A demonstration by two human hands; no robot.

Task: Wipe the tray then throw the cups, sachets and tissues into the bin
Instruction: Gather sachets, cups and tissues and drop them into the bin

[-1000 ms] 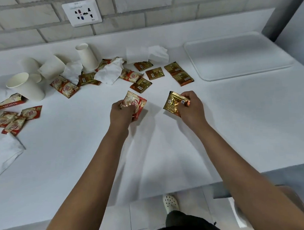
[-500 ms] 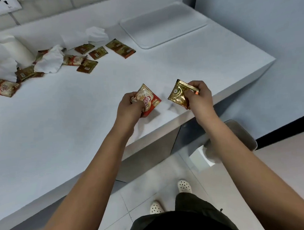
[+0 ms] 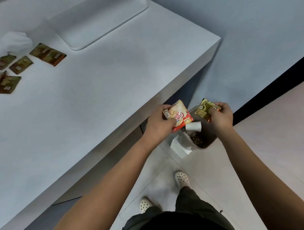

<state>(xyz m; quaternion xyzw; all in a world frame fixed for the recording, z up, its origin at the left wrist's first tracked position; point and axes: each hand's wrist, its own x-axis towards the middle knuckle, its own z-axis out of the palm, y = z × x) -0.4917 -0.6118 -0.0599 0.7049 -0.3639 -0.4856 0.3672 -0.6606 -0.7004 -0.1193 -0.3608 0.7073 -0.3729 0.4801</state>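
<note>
bin [image 3: 205,145] mouth open, table [image 3: 189,62] edge beside

Both bare arms reach forward, hands side by side.
Left hand [image 3: 159,125] grips a red-and-cream sachet [image 3: 179,116]; right hand [image 3: 220,117] pinches a crinkled gold foil sachet [image 3: 204,109].

A red-and-cream sachet [image 3: 179,116] and gold sachet [image 3: 204,109] are hanging mid-frame over the bin [image 3: 205,144], holding a white cup [image 3: 193,126]. Brown sachets [image 3: 48,54] and tissue [image 3: 16,41] are lying upper left beside the white tray [image 3: 107,31].
</note>
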